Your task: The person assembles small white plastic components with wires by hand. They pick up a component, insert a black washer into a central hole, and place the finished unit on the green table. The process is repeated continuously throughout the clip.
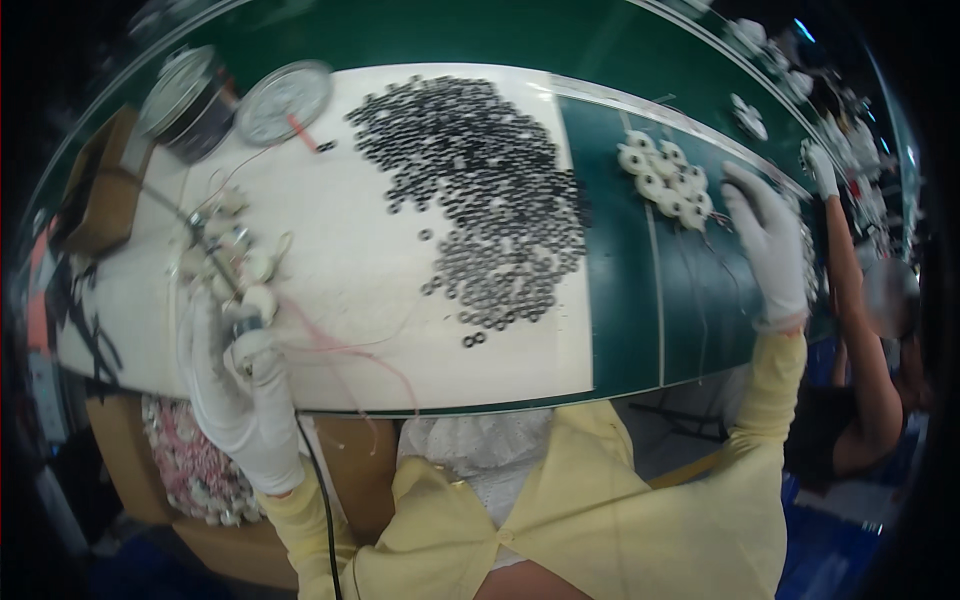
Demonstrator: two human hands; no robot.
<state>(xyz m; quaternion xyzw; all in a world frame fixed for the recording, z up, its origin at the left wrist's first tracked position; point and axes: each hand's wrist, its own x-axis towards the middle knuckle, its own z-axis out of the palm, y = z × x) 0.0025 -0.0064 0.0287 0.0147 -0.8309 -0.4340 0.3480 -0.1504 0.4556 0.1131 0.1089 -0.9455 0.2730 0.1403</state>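
Note:
My left hand (230, 385), in a white glove, is closed around a small round part with thin pink wires (247, 322) at the left of the table. Its fingers partly hide the part, and motion blurs it. Several similar white parts (262, 265) lie just beyond that hand. My right hand (772, 245), also gloved in white, is stretched out at the right with thumb and fingers apart. Near its fingertips sits a cluster of white round parts with dark centres and thin wires (665, 180), on the green surface. I see nothing held in the right hand.
Many small black rings (480, 170) spread over the white board (330, 230). A metal can (190, 110), its round lid (285, 100) and a cardboard box (105, 190) stand far left. Below is a carton of wired parts (200, 465). Another person's arm (850, 300) reaches in at right.

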